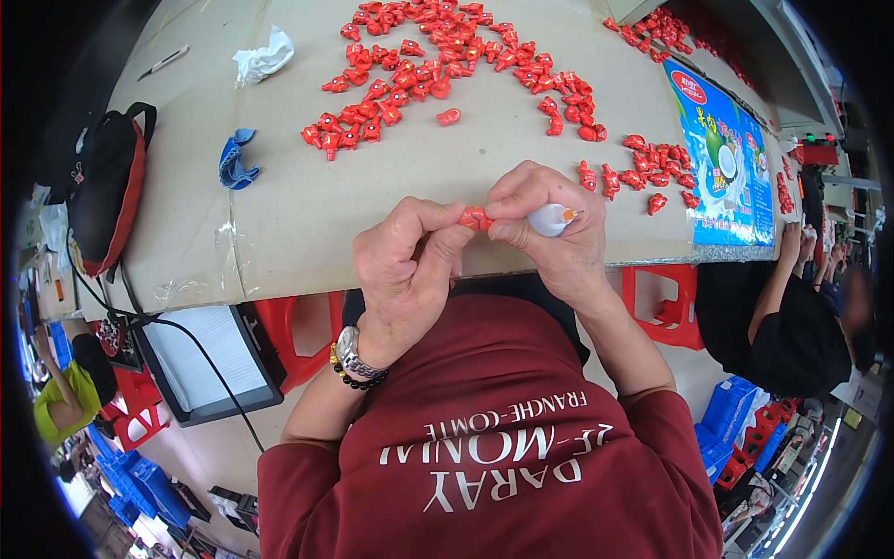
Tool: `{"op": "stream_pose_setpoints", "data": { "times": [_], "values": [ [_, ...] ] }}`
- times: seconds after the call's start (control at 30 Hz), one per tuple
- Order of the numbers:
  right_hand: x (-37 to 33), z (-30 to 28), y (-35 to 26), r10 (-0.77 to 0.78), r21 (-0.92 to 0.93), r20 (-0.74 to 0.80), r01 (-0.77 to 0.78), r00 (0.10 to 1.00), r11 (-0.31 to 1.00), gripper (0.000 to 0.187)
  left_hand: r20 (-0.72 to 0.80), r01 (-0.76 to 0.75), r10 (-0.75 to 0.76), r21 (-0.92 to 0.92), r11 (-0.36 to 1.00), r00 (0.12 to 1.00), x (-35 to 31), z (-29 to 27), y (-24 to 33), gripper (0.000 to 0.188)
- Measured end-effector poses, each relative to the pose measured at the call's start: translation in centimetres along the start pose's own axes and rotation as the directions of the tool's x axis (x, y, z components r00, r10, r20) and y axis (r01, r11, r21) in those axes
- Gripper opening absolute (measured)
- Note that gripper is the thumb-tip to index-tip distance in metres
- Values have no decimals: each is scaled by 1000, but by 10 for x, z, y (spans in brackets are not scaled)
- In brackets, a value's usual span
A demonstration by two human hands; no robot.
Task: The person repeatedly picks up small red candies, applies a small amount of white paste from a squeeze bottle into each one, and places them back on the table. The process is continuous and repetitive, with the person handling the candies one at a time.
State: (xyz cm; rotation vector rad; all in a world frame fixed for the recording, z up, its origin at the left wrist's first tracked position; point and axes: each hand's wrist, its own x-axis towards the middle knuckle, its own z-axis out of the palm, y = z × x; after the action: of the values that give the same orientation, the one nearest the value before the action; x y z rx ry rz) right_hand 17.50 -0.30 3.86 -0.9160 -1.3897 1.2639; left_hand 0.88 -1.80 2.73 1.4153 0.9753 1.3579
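A small, glossy red piece (pixel 476 218) is held just beyond the near table edge, its ends pinched in the fingertip grip of the left hand (pixel 410 256) and the right hand (pixel 565 256), both clamped on it. A rounded, translucent bottle (pixel 548 222) with an orange tip (its contents cannot be made out) is also lodged in the right hand. Similar knobbly red figures (pixel 448 117) are scattered across the smooth tabletop (pixel 307 210), near crumpled white tissue (pixel 264 58).
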Motion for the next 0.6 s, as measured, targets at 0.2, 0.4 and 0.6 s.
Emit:
{"op": "stream_pose_setpoints", "data": {
  "times": [0.2,0.4,0.6],
  "values": [
    [0,2,6,19,-46,-63,-22,998,999,14,13,31,-31,12,999,999,-2,3,-6,5],
    [-1,2,8,187,49,-131,-182,974,982,10,58,159,-155,-68,985,986,-2,4,-9,16],
    [0,4,8,252,28,-151,-251,956,968,8,28,327,-328,-176,928,944,-3,8,-10,17]
  ]
}}
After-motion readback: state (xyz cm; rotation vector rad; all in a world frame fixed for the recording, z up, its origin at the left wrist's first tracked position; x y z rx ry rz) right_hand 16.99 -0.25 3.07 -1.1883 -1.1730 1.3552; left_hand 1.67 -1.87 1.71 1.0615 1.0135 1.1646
